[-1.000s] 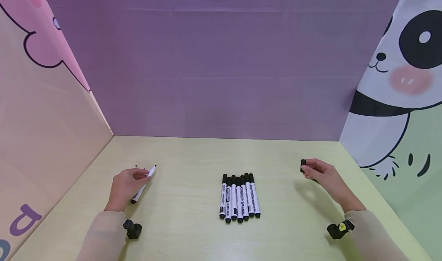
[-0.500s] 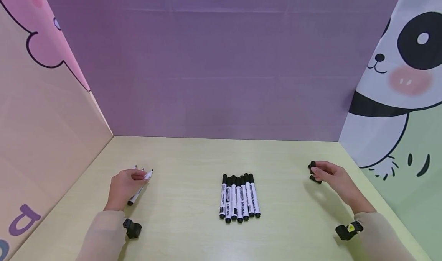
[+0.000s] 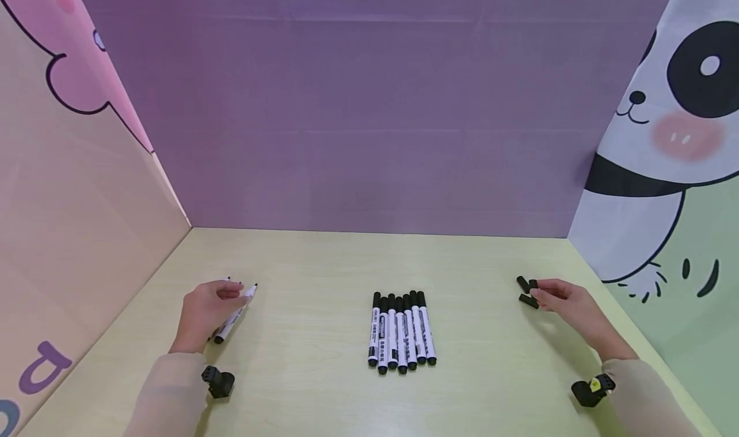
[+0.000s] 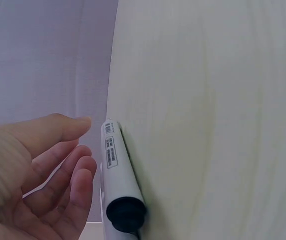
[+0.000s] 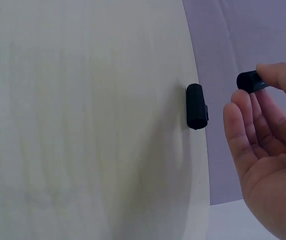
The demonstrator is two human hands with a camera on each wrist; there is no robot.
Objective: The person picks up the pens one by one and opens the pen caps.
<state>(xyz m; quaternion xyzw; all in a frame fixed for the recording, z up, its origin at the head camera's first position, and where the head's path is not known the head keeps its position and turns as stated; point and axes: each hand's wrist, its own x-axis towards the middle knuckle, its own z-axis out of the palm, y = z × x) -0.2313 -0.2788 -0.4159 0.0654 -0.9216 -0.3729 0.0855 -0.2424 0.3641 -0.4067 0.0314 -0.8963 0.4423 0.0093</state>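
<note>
An uncapped white marker (image 3: pixel 233 320) with a black end lies on the table at the left, its tip pointing away from me. My left hand (image 3: pixel 203 315) is right beside it; in the left wrist view the loosely bent fingers (image 4: pixel 83 187) stand apart from the marker (image 4: pixel 120 167). At least one more uncapped marker is mostly hidden behind that hand. On the right, my right hand (image 3: pixel 571 305) pinches a black marker cap (image 5: pixel 247 81) between thumb and fingertips. Two loose black caps lie by it, one farther back (image 3: pixel 522 283) and one nearer (image 3: pixel 528 301).
Several capped white markers (image 3: pixel 402 334) lie side by side at the middle of the table (image 3: pixel 323 392). A purple wall (image 3: pixel 369 116) closes the back, with printed side walls to the left and right. A small black camera is worn on each wrist.
My right hand has moved right and a little nearer with the cap, and two caps on the table have come into view. The left marker has been lowered and let go.
</note>
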